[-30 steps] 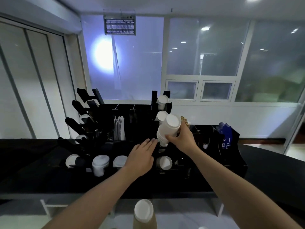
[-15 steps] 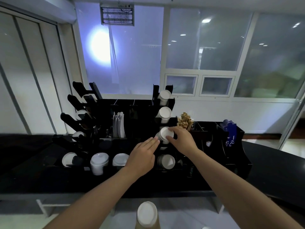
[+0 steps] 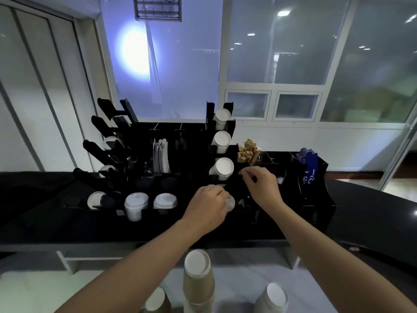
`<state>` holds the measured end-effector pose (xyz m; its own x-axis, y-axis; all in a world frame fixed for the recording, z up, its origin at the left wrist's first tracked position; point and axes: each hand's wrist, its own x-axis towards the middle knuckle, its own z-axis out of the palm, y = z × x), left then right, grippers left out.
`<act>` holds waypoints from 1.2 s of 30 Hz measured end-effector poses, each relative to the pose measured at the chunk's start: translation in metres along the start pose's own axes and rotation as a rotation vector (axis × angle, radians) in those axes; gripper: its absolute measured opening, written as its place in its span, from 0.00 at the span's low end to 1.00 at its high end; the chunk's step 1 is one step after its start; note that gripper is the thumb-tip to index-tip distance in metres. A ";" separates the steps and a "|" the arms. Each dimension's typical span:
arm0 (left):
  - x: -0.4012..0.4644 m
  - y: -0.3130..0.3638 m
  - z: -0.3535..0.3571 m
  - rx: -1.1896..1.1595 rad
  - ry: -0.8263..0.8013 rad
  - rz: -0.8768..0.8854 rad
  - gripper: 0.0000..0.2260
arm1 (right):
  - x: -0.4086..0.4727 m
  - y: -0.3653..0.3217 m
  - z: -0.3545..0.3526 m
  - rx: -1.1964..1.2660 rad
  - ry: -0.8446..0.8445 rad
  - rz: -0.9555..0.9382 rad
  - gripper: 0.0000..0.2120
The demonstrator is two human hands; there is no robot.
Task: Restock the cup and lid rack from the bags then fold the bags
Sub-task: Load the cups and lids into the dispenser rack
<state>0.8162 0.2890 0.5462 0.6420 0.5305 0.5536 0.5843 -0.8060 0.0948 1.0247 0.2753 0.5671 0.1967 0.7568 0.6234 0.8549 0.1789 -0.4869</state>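
1. Two bare hands reach over the black cup and lid rack (image 3: 316,199) on the dark counter (image 3: 372,218).
2. Left hand (image 3: 208,205) is at the lowest slot of the middle column, fingers curled down over a white cup bottom (image 3: 230,203) there; how firm the grip is I cannot tell.
3. Right hand (image 3: 261,186) hovers just right of the third white cup stack (image 3: 223,169), thumb and forefinger pinched close; whether they hold anything I cannot tell.
4. Above that stack, two more white cup stacks (image 3: 222,141) lie in the same column, bottoms facing near.
5. Flat white lids (image 3: 161,155) stand on edge left of the column; a domed lid stack (image 3: 135,205) and another lid pile (image 3: 164,201) sit in the near row.
6. Brown stirrer packets (image 3: 248,151) and a blue packet bundle (image 3: 308,163) fill the right compartments.
7. Nearest the camera, three kraft cup stacks (image 3: 197,281) stand upside down on a pale surface (image 3: 237,279).
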 end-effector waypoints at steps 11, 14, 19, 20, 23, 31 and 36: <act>-0.065 0.098 0.062 -0.023 -0.388 0.078 0.17 | -0.161 0.065 -0.034 0.131 -0.374 0.346 0.07; -0.087 0.112 0.087 -0.087 -0.516 -0.008 0.18 | -0.205 0.086 -0.028 0.066 -0.529 0.400 0.19; -0.123 0.129 0.107 -0.125 -0.651 -0.096 0.31 | -0.269 0.111 -0.009 0.054 -0.794 0.417 0.36; -0.128 0.130 0.110 -0.112 -0.663 -0.102 0.31 | -0.276 0.113 -0.006 0.053 -0.807 0.418 0.36; -0.134 0.130 0.114 -0.082 -0.671 -0.132 0.29 | -0.285 0.117 0.001 0.028 -0.767 0.432 0.34; -0.104 0.123 0.082 -0.045 -0.549 -0.091 0.22 | -0.238 0.095 -0.009 -0.078 -0.730 0.297 0.35; -0.063 0.101 0.035 0.076 -0.337 -0.023 0.14 | -0.153 0.053 -0.044 -0.063 -0.585 0.152 0.35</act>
<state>0.8521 0.1836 0.4925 0.7486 0.6157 0.2460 0.6279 -0.7775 0.0353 1.0612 0.1415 0.4734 0.0375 0.9941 0.1013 0.8682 0.0178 -0.4958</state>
